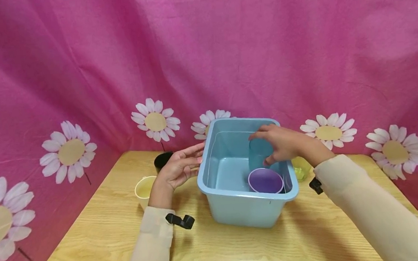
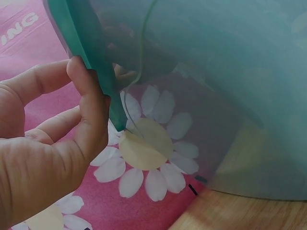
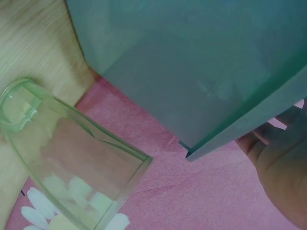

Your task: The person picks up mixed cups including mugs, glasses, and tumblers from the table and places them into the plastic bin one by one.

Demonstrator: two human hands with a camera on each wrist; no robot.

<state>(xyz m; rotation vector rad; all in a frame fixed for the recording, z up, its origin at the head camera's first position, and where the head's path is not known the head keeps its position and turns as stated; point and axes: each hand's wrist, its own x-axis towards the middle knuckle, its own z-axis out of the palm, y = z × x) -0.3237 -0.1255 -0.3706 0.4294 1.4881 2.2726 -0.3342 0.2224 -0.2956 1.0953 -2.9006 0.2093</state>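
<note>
A light blue plastic tub (image 1: pixel 237 214) stands on the wooden table. My left hand (image 1: pixel 180 165) is at its left side, fingers extended and touching the rim from outside; the left wrist view shows fingertips against the tub's edge (image 2: pixel 88 48). Over the right part of the tub, my right hand (image 1: pixel 280 141) reaches in and grips a translucent blue cup (image 1: pixel 258 153) between thumb and fingers. In front of that cup, a purple cup (image 1: pixel 265 180) sits in the tub with its mouth up. The right wrist view shows my right hand (image 3: pixel 283 163) partly behind the tub's rim.
A clear yellow-green tumbler (image 3: pixel 76 153) stands right of the tub. To the left are a black cup (image 1: pixel 162 161) and a pale yellow cup (image 1: pixel 143 189), partly covered by my left arm. A pink flowered cloth (image 1: pixel 240 54) hangs behind the table (image 1: pixel 93 246).
</note>
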